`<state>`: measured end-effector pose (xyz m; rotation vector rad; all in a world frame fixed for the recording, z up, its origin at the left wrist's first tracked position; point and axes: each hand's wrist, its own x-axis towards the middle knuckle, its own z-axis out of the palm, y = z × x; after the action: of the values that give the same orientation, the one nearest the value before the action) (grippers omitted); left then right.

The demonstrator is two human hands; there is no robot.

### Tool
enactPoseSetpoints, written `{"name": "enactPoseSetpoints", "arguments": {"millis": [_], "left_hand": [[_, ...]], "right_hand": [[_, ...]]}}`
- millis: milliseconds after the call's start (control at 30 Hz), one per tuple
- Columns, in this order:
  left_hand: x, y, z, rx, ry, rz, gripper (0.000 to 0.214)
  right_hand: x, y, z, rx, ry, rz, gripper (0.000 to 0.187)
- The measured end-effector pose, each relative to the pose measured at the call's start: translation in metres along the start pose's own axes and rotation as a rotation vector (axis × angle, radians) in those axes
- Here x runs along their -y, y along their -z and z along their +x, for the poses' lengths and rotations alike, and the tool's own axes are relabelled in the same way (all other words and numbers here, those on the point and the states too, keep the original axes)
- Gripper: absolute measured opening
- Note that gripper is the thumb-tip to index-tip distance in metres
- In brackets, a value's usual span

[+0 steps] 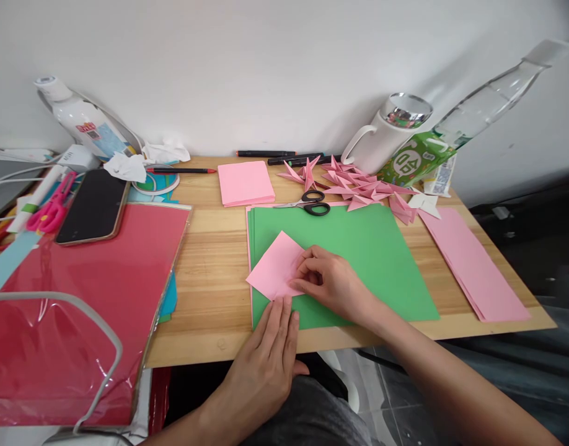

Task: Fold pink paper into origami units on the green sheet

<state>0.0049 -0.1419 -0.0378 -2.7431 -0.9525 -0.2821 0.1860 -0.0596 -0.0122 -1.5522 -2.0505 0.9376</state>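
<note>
A square of pink paper (276,266) lies turned like a diamond on a stack of green sheets (359,248). My left hand (271,353) rests with fingers stretched out, their tips at the paper's near corner. At the right corner, my right hand (331,279) has its thumb and fingers bent together in a pinch on the pink paper. The part of that corner under the fingers is hidden. Black-handled scissors (315,204) lie at the far edge of the green sheets.
A pile of pink squares (246,183) sits behind. Folded pink paper stars (359,183) lie by a white mug (382,139). Pink strips (470,266) are at right. A phone (93,205) rests on a red paper pack (80,297) at left, beside pink scissors (54,204).
</note>
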Motion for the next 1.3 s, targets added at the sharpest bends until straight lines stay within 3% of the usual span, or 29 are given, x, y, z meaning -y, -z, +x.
{"name": "enactPoseSetpoints", "arguments": {"millis": [1300], "left_hand": [[-0.0015,0.0005,0.0090,-0.026,0.029,0.013,0.063]], "right_hand": [[0.0057,0.0015,0.0049,-0.020,-0.087,0.059,0.014]]}}
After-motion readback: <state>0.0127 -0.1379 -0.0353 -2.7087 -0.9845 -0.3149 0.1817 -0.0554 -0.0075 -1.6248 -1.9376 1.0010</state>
